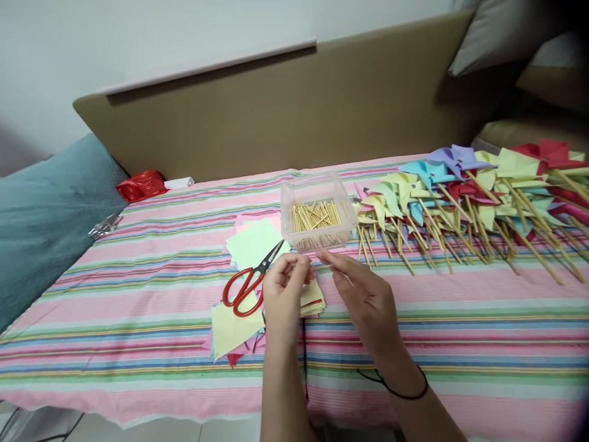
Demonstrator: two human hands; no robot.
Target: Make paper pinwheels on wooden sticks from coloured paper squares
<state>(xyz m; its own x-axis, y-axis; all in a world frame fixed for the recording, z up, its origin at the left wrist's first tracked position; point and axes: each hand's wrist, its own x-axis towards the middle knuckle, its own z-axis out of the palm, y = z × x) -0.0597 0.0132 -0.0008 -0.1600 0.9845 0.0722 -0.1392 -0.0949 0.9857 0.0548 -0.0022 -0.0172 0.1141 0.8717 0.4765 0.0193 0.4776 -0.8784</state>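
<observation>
My left hand point(286, 285) is in the middle, its thumb and fingers pinched together; anything between them is too small or hidden to make out. Just to its right, my right hand point(365, 298) has fingers stretched out toward the left hand, apart from the thumb, with nothing visible in it. Scissors point(243, 291) with red handles lie left of my left hand, on coloured paper squares. A pale green sheet point(253, 240) is under the blades, and a yellow sheet point(237, 325) tops a pile nearer me. More yellow squares point(311, 299) lie under my hands.
Beyond my hands stands a clear plastic box point(317, 239) of short wooden sticks point(315, 215). Many-coloured paper pinwheels point(442, 178) on sticks are heaped at the right. A red plastic bag point(142, 186) and a small clear packet point(105, 226) lie far left on the striped cloth point(138, 319).
</observation>
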